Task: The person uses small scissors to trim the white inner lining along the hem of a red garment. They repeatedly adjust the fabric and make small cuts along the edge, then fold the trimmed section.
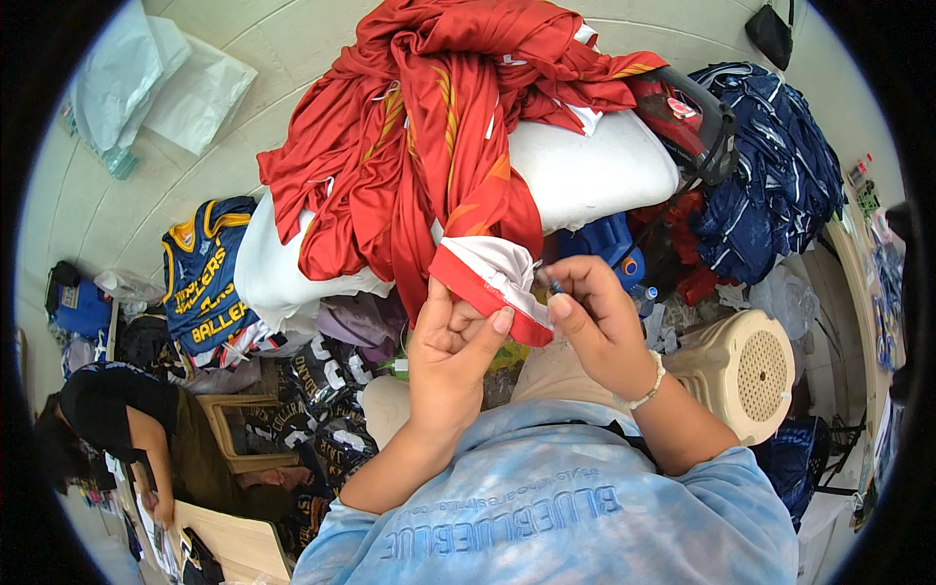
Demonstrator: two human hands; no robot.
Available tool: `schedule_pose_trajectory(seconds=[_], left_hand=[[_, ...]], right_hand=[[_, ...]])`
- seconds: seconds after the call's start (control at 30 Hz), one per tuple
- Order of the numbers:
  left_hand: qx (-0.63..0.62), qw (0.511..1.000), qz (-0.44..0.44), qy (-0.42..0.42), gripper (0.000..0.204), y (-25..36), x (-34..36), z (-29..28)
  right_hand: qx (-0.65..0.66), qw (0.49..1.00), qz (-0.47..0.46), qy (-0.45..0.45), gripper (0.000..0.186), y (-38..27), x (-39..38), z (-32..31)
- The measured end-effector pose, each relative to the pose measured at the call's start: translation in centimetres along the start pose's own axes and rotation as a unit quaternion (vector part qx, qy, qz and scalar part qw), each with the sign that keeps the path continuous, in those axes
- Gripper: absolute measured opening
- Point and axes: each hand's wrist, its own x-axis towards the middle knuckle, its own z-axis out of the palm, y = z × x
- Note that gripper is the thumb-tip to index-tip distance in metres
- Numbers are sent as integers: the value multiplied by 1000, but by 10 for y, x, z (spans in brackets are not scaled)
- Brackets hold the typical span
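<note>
My left hand (453,356) is closed on the red band along the edge of a red garment (487,285), with its white inner side turned up. The thumb lies on top of the band and the fingers are bent beneath it. Close beside that edge, my right hand (597,310) pinches a small dark-bluish thing (555,287) between thumb and fingers. Its kind is mostly hidden by the fingers. From the band, the garment runs back into a large heap of red shiny clothes (390,156) with yellow-orange patterns.
The heap lies over a white padded surface (595,171). Behind it at right are a dark red and black machine (682,122) and a pile of navy clothes (770,175). A beige plastic stool (746,375) stands right. At left, another person (122,419) bends near a wooden board (229,546).
</note>
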Motion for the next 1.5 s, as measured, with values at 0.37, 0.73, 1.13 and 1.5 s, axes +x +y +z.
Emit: schedule_pose_trajectory(seconds=[0.37, 0.73, 1.13, 1.5], left_hand=[[21, 1000, -6, -10, 66, -2, 0, -1], [21, 1000, 3, -12, 66, -1, -2, -1], [-2, 1000, -3, -7, 64, 3, -4, 0], [17, 1000, -7, 13, 66, 3, -5, 1]], right_hand=[[119, 991, 63, -23, 30, 0, 1, -2], [30, 998, -19, -51, 33, -6, 0, 1], [-166, 979, -116, 16, 31, -9, -6, 1], [-173, 977, -121, 27, 28, -9, -4, 4]])
